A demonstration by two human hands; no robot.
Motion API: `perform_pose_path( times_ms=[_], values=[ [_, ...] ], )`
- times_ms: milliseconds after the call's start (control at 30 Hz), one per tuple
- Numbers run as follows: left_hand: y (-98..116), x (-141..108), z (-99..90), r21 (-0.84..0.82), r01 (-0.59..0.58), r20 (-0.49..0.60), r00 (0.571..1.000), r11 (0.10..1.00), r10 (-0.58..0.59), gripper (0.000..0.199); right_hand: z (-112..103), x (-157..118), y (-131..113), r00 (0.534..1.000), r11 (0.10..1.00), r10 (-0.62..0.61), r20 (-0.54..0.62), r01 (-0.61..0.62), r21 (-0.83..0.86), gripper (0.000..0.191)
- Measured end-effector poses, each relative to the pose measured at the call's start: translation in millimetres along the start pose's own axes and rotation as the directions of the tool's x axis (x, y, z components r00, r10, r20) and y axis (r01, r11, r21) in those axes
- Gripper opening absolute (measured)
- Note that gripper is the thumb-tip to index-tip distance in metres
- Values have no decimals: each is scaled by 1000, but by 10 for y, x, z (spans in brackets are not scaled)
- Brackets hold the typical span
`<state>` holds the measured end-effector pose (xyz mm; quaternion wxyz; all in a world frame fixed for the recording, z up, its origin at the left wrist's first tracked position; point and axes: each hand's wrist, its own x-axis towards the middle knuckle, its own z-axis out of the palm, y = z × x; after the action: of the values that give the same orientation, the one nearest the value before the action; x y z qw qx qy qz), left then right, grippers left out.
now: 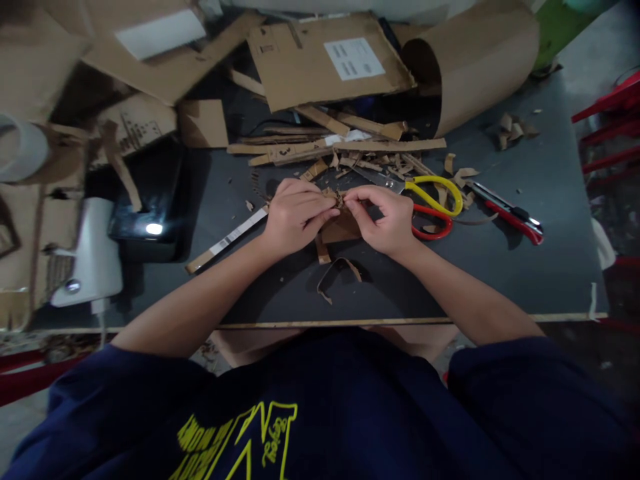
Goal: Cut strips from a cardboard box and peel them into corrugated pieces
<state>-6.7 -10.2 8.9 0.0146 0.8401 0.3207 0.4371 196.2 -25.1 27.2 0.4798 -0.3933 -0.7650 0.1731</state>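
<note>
My left hand (299,215) and my right hand (383,219) meet over the middle of the table, both closed in a pinch. Between their fingertips is a small, rough piece of cardboard (339,199); its exact shape is partly covered by the fingers. Just below lies a flat brown cardboard piece (342,228). Scissors (434,193) with one yellow and one red handle rest right beside my right hand. A long cardboard strip with a white label (233,237) extends out from under my left hand. A curled thin strip (345,261) lies nearer to me.
Cardboard strips (345,145) and scraps are heaped beyond my hands. A red utility knife (510,213) lies to the right. Farther back are a flattened box (330,60) and a curved cardboard sheet (490,60). On the left are a black box (150,193), a white device (97,257) and a tape roll (23,148).
</note>
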Motion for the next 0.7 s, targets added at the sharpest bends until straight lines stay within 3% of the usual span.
perform_pose_path(
  times_ms=[233,433,567,700],
  values=[
    [-4,11,-16,-59,39,13,999,997,-38,19,20,-23,22,998,993,57,4,-57,105,11],
    [15,22,-26,-56,52,22,998,997,-50,23,10,-23,44,989,973,42,144,-73,220,14],
    [11,22,-34,-93,81,117,991,992,-70,30,-7,-17,63,971,965,22,239,-83,250,20],
    [12,44,-69,-122,78,204,978,989,-52,35,-35,-3,80,973,963,-17,230,-46,265,16]
  ],
)
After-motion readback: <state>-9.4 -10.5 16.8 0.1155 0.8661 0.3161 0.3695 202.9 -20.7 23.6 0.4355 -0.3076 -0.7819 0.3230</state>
